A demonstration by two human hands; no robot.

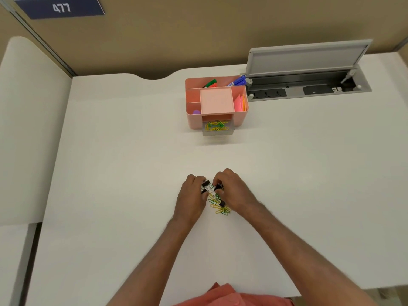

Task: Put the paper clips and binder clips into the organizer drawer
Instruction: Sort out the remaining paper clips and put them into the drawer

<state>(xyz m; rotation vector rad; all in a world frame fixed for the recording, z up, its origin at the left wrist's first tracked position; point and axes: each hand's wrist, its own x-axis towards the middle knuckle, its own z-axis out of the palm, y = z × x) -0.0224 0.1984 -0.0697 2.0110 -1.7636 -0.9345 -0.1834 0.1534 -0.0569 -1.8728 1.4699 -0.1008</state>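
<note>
A pink desk organizer (239, 120) stands at the back of the white desk. Its clear drawer (217, 133) is pulled open and holds several yellow and green paper clips (217, 126). Nearer to me lies a small heap of yellow and green paper clips (221, 209) with a black binder clip (222, 204) among them. My left hand (191, 199) pinches black binder clips (205, 184) at the heap's far left. My right hand (234, 192) closes its fingers on another black binder clip (218, 187) at the heap's far right.
Markers (209, 83) and pink sticky notes (238, 103) fill the organizer's top compartments. An open grey cable hatch with sockets (309, 89) sits to the organizer's right. A beige partition runs along the back, and a second white desk (26, 129) adjoins on the left.
</note>
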